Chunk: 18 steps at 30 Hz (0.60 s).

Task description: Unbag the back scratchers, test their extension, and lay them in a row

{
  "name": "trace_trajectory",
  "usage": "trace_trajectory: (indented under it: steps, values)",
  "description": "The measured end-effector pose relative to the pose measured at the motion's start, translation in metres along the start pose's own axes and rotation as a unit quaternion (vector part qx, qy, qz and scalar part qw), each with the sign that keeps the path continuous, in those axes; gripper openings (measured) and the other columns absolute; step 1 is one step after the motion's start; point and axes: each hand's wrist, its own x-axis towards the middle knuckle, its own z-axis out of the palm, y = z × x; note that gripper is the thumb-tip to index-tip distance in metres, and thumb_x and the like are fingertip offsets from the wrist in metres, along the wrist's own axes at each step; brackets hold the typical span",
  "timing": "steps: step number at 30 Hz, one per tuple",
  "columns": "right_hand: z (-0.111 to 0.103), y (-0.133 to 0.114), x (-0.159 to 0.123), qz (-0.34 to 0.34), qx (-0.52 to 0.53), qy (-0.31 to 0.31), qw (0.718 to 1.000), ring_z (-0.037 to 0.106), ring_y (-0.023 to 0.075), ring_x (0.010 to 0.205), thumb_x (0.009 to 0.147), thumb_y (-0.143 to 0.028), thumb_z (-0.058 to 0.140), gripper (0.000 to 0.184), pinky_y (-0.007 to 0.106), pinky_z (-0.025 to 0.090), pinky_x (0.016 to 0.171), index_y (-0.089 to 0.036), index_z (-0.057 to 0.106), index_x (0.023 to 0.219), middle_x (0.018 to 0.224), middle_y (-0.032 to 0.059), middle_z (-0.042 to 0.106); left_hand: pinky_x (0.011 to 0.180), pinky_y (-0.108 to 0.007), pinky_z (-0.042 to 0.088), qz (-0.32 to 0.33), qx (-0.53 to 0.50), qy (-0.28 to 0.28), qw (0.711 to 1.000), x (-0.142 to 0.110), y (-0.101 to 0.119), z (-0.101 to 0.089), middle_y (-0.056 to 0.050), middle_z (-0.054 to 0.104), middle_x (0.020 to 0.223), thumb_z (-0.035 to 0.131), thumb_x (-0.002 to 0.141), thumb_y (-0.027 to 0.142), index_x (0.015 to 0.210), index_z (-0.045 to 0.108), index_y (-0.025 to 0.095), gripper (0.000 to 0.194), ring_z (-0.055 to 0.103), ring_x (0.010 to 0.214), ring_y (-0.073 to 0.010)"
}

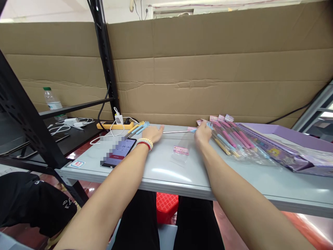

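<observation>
Head view: left hand (153,134) and right hand (203,134) clasp a rod (177,132), fingers curled closed (probably extending it); steadiness seems needed next.

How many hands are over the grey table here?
2: the left hand at one end of a thin metal rod, the right hand near its other end. I see no others there.

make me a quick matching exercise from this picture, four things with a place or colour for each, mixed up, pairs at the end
1. metal rod
2. power strip
3. bottle cap
4. open box

A. green
B. purple
C. between the left hand and the right hand
D. yellow

Pairs: 1-C, 2-D, 3-A, 4-B
</observation>
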Motion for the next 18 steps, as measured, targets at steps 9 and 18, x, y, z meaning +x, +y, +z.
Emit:
trace_trajectory:
  steps: [9,18]
  values:
    - [0.009,0.007,-0.023,-0.039,0.012,-0.144,0.989,0.057,0.0279,0.091,0.076,-0.054,0.055,0.033,0.034,0.04,0.078,-0.023,0.045,0.069,0.077,0.0114,0.061,0.075,-0.037,0.045,0.062,0.006,0.023,0.998,-0.004,0.005,-0.009,-0.017,0.07,0.082,0.023,0.081,0.072,0.079,0.072,0.016,0.075,0.064,0.087,-0.0313]
    - [0.015,0.013,-0.01,0.011,0.088,-0.1,0.991,0.059,0.0215,0.086,0.077,-0.056,0.055,0.04,0.029,0.043,0.068,-0.021,0.047,0.094,0.091,0.0085,0.062,0.081,-0.031,0.046,0.228,-0.07,-0.028,0.971,0.005,-0.007,0.014,-0.007,0.068,0.1,0.043,0.086,0.033,0.102,0.067,0.023,0.031,0.062,0.091,-0.0223]
